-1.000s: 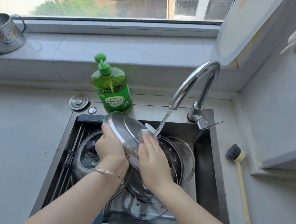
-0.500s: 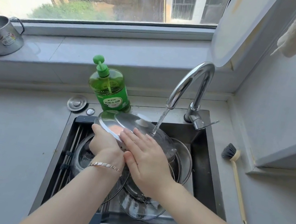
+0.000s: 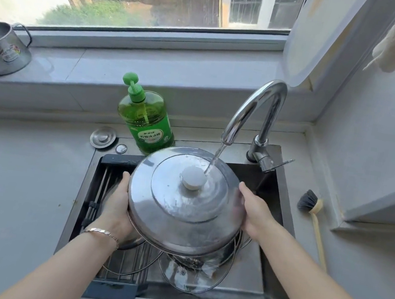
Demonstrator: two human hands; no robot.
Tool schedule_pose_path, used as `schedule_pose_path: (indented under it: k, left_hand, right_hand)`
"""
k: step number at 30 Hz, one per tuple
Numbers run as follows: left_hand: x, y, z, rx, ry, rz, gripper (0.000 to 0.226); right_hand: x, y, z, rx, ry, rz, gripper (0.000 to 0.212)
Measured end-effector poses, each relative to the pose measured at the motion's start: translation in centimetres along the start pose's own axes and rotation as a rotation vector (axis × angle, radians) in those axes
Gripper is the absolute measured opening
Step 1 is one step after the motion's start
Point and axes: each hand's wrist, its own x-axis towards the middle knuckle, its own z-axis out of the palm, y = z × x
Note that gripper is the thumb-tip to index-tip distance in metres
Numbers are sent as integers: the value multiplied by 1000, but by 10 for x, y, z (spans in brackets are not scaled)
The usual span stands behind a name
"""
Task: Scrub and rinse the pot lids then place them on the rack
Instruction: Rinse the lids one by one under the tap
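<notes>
A large steel pot lid (image 3: 182, 206) with a white knob (image 3: 193, 178) is held over the sink, its top facing me. My left hand (image 3: 118, 201) grips its left rim and my right hand (image 3: 253, 215) holds its right rim. Water from the faucet (image 3: 252, 106) falls beside the knob. Below it, a glass lid (image 3: 187, 274) and other lids lie in the sink. A roll-up rack (image 3: 121, 266) with dark end bars spans the sink's left part.
A green dish soap bottle (image 3: 146, 120) stands behind the sink, a sink plug (image 3: 103, 136) to its left. A dish brush (image 3: 312, 216) lies on the counter at right. A steel mug (image 3: 0, 48) sits on the window sill.
The lid has been turned from its underside to top side up toward me. My right hand has left its surface and moved to the right rim.
</notes>
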Motion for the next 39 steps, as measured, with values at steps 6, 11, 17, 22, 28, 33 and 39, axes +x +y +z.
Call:
schedule_pose_path:
  k: [6, 11, 17, 22, 28, 33, 39]
  left_hand:
    - [24, -30, 13, 251, 137, -55, 54]
    - [30, -51, 37, 274, 74, -141, 43]
    - [23, -39, 45, 237, -70, -154, 29]
    - [4, -14, 39, 228, -70, -67, 11]
    - [-34, 24, 28, 399, -8, 127, 9]
    - [-58, 57, 14, 486, -10, 277, 15]
    - [-53, 94, -29, 227, 203, 410, 11]
  right_hand:
    - [-3, -12, -20, -175, 314, -231, 26]
    - [-9, -32, -41, -272, 419, -197, 49]
    - [-14, -36, -60, -414, 395, -72, 48]
    - [-26, 1, -53, -543, 210, 261, 26]
    - [-33, 35, -16, -768, -62, 365, 19]
    - [-47, 40, 35, -767, -275, 349, 16]
    - [-56, 33, 76, -616, -416, 278, 24]
